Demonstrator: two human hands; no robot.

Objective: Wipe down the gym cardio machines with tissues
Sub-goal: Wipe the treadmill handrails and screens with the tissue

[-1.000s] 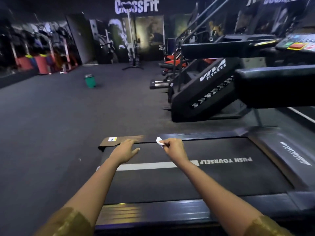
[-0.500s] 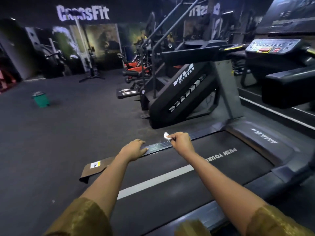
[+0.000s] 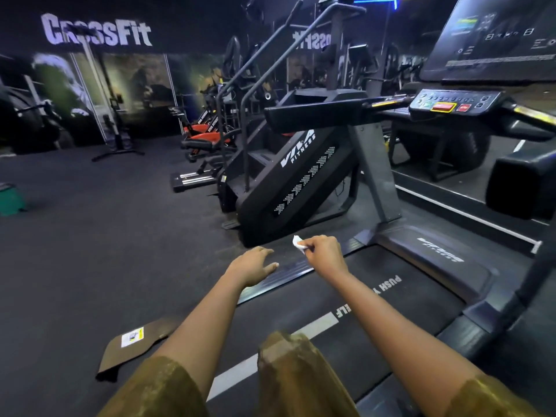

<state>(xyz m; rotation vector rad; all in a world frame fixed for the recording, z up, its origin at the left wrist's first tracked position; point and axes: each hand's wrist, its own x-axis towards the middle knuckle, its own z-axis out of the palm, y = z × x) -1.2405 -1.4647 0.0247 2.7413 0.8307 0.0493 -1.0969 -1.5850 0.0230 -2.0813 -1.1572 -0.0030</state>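
Both arms are out over the treadmill (image 3: 376, 311). The right hand (image 3: 323, 255) is curled tight, pinching a small crumpled white tissue (image 3: 298, 242) between thumb and fingers, right above the deck's left edge, towards its front end. The left hand (image 3: 254, 264) is just beside it, fingers relaxed and spread, holding nothing, low over the ribbed, glossy side rail (image 3: 288, 270); whether it touches, I can't tell. The belt is matte black rubber with a white stripe and "PUSH YOURSELF" lettering. At the deck's rear left corner there is a flat brown end cap (image 3: 135, 341) with a sticker. Close off the left edge stands the slanted black stair climber (image 3: 298, 179), so it's tight there. Further left, a wide stretch of dark speckled floor (image 3: 105, 236), with a green bin (image 3: 10, 200) well apart. The console (image 3: 451, 103) sits up front.
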